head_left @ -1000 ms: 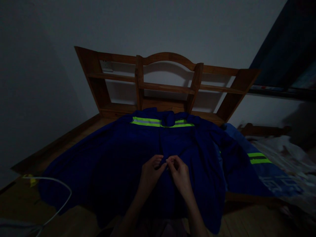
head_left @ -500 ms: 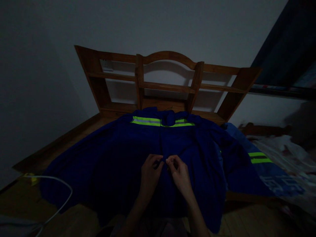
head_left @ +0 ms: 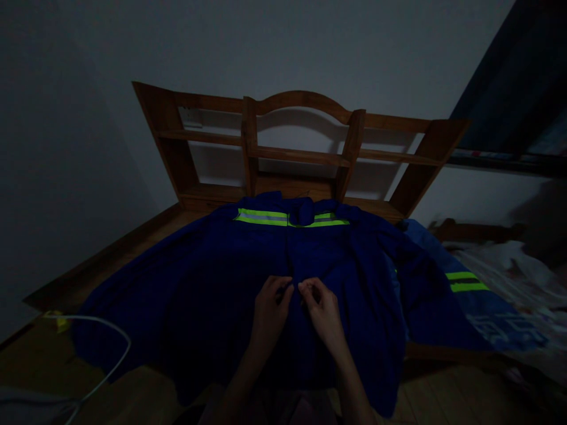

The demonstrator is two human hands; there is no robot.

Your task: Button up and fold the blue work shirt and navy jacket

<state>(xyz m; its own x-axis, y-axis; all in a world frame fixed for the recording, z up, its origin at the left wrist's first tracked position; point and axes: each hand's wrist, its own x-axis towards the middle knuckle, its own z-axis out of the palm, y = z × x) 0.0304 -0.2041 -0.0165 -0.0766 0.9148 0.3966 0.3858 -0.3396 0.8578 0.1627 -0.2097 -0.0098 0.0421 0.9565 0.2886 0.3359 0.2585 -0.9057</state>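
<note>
Your 2 hands, left hand [head_left: 270, 306] and right hand [head_left: 323, 306], curl over 1 blue jacket [head_left: 221, 265] | 2 chest bands [head_left: 263, 218] | grips: can't tell

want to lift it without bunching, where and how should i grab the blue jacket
Probably by both shoulders, one hand each, coming from above on the near side. The blue jacket lies spread out, with its shoulders either side of the collar, so lifting there should let the body hang. The wooden shelf stands just behind, leaving little room beyond.
</note>
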